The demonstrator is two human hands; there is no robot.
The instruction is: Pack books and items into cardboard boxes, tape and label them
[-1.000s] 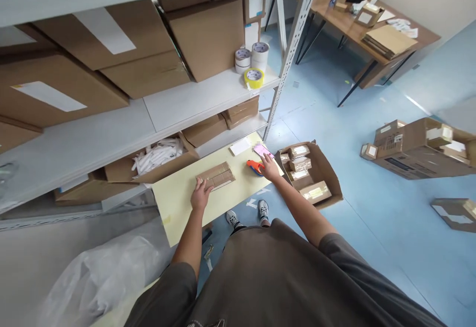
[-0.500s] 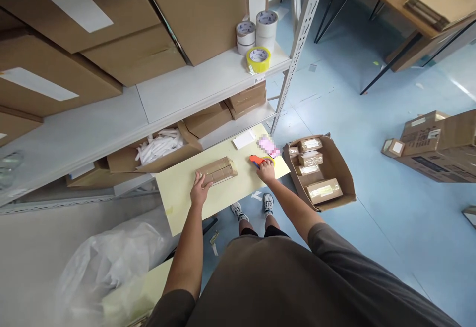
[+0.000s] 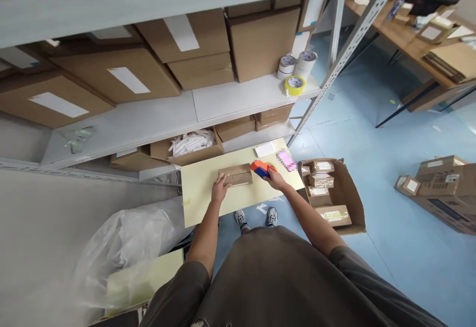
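Observation:
A small brown cardboard parcel [image 3: 236, 174] lies on a pale yellow table top [image 3: 203, 193] in front of me. My left hand [image 3: 219, 189] rests on the parcel's near left corner, fingers bent over its edge. My right hand [image 3: 274, 178] is closed around an orange and blue tape dispenser [image 3: 261, 168], which sits just right of the parcel. A pink object [image 3: 286, 160] and a white card [image 3: 265, 148] lie on the table's far right part.
An open carton [image 3: 349, 195] with several small wrapped parcels stands on the blue floor to the right. Metal shelving [image 3: 223, 101] holds big cartons and tape rolls [image 3: 296, 84]. A clear plastic bag [image 3: 119, 252] bulges at lower left. More cartons [image 3: 442, 188] lie at right.
My right hand went from the pink object to the tape dispenser, gripped it and brought it leftward up to the parcel. My left hand stayed on the parcel. The camera view shifted.

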